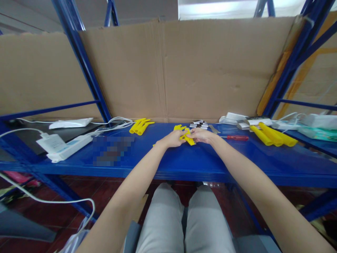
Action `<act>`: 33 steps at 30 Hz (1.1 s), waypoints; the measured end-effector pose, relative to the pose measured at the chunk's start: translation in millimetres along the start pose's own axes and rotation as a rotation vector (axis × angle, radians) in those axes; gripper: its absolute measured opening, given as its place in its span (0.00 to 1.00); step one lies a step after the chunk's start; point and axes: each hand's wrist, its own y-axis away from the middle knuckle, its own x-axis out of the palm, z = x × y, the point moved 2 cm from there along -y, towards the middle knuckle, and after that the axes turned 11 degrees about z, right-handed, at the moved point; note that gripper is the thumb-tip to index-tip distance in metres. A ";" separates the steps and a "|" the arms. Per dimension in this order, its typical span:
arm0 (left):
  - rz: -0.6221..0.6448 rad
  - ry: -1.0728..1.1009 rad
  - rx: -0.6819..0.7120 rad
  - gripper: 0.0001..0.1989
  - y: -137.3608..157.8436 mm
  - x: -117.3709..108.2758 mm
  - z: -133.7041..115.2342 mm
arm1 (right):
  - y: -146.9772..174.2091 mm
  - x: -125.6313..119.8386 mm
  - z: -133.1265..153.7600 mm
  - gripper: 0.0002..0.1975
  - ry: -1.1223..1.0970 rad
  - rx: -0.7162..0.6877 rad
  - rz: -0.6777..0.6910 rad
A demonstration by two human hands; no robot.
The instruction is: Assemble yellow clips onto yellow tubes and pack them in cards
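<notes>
My left hand [173, 139] and my right hand [201, 135] meet over the middle of the blue shelf. Between them is a small flat yellow plastic piece [190, 140], pinched by the fingers of both. Its exact kind I cannot make out, as the fingers cover part of it. Just behind my left hand lie more yellow plastic pieces [179, 127]. A group of black-and-white striped small items [199, 124] lies behind my right hand, with a greyish metal blade-like strip [214, 129] beside it. A screwdriver with a red handle [237, 138] rests to the right.
Yellow tapered tubes lie in a left group [140, 126] and a right group [273, 135]. A white power strip [71, 147] with a plugged-in adapter [50, 143] and cables sits left. White boxes [252, 122] stand back right. Cardboard [189, 70] walls the rear between blue posts.
</notes>
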 end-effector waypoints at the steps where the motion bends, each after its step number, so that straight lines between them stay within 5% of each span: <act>1: 0.006 -0.013 -0.009 0.24 0.1 0.1 -0.7 | -0.3 -0.5 -0.5 0.14 0.001 -0.003 0.001; 19: 0.016 -0.021 -0.111 0.25 -0.2 -0.3 -6.8 | 6.5 -5.8 8.0 0.09 0.016 -0.019 0.004; 21: -0.002 0.013 -0.134 0.25 -0.9 -0.4 -6.0 | 8.5 -19.9 7.1 0.08 0.083 -0.022 -0.095; 26: -0.015 0.053 -0.196 0.26 -1.5 -0.3 -1.9 | 19.4 -69.0 0.5 0.06 0.569 0.071 -0.693; 29: -0.019 0.067 -0.194 0.26 -1.1 -0.5 -0.5 | 22.0 -82.7 -4.1 0.09 0.924 0.154 -0.767; 33: -0.030 0.053 -0.215 0.26 -0.4 -0.9 -0.3 | 18.9 -85.2 -11.8 0.15 1.057 0.231 -0.707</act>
